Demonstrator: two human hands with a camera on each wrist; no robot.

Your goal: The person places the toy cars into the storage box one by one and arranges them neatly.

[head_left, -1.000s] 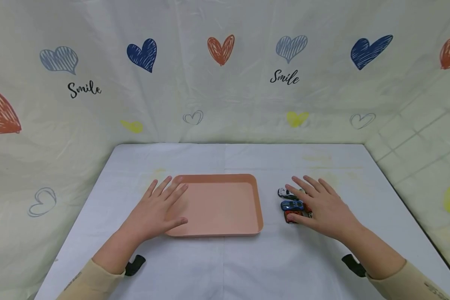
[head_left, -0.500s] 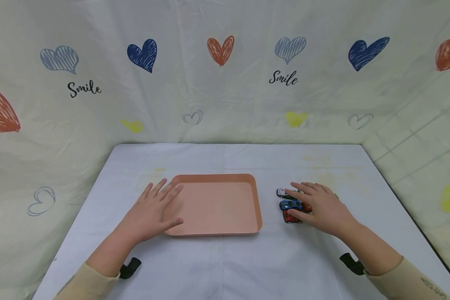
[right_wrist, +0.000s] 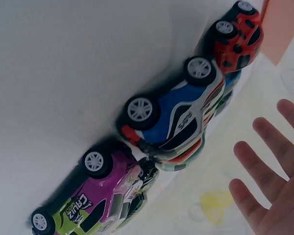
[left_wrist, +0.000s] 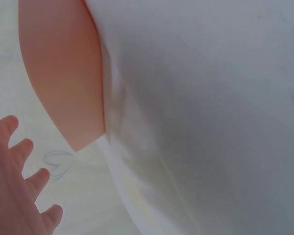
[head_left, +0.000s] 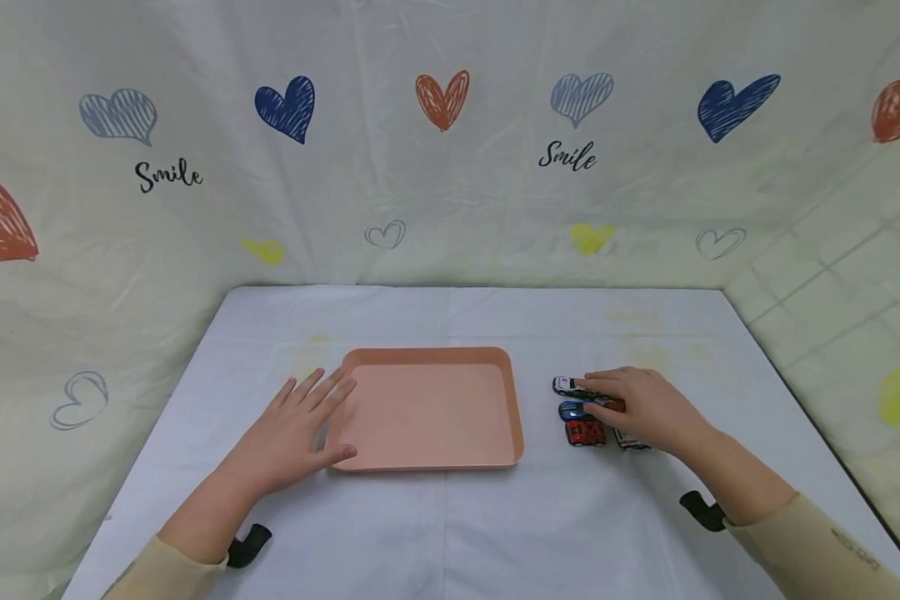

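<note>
My left hand (head_left: 285,437) hovers at the left end of a pink rectangular tray (head_left: 519,417), fingers spread and holding nothing. My right hand (head_left: 648,408) is over a cluster of small toy cars on the right, hiding part of them. A white car (head_left: 564,385), a blue car (head_left: 572,410) and a red car (head_left: 585,433) show past its fingertips. In the right wrist view the fingers look straight and apart beside the cars. That view also shows a blue-and-silver car (right_wrist: 174,115) and a purple-and-green car (right_wrist: 95,193); the red one has black spots.
A white cloth covers the table (head_left: 450,533) under the tray and cars. Behind it hangs a pale backdrop (head_left: 487,192) printed with hearts and "Smile". Dark wrist mounts (head_left: 249,546) sit below both wrists.
The right hand has lowered onto the cars, its fingers drawing together and uncovering the red car. The left hand has shifted slightly left and down, still spread.
</note>
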